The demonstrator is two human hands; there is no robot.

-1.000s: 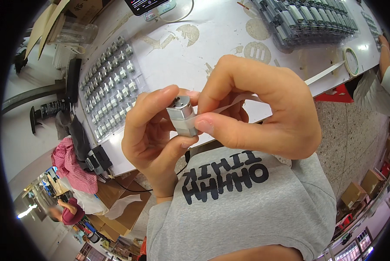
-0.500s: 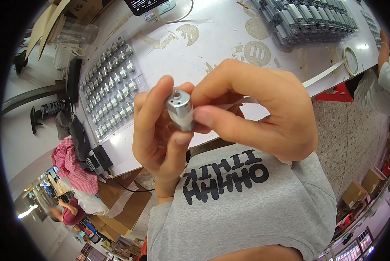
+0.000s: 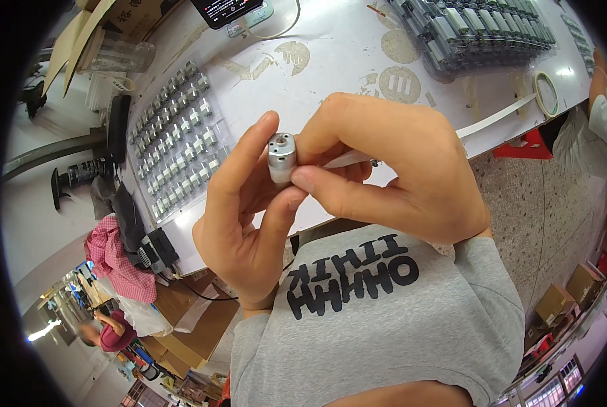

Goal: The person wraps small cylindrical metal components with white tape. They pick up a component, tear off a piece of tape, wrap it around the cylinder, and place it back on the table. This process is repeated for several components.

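A small silver electric motor (image 3: 281, 150) with a flat-sided metal can stands nearly upright in front of my chest, its shaft end facing up. My left hand (image 3: 239, 217) is closed round it, fingers behind and thumb at its lower side. A pale band wraps the can's lower part. My right hand (image 3: 412, 169) pinches a white tape strip (image 3: 348, 159) against the motor's right side, thumb and forefinger touching the can. Beyond that hand, a white strip (image 3: 496, 119) stretches to a tape roll (image 3: 538, 95) at the table's right edge. The motor's bottom is hidden by fingers.
Several motors with white bands stand in rows in a clear tray (image 3: 174, 136) on the left. Stacked trays of motors (image 3: 479, 30) sit at the far right. A phone (image 3: 225, 10) lies at the back. A person's arm (image 3: 598, 95) shows at the right edge.
The motor has turned more upright and moved slightly up in my left hand. My right hand has shifted a little left, its thumb still against the can. More white strip shows between its fingers.
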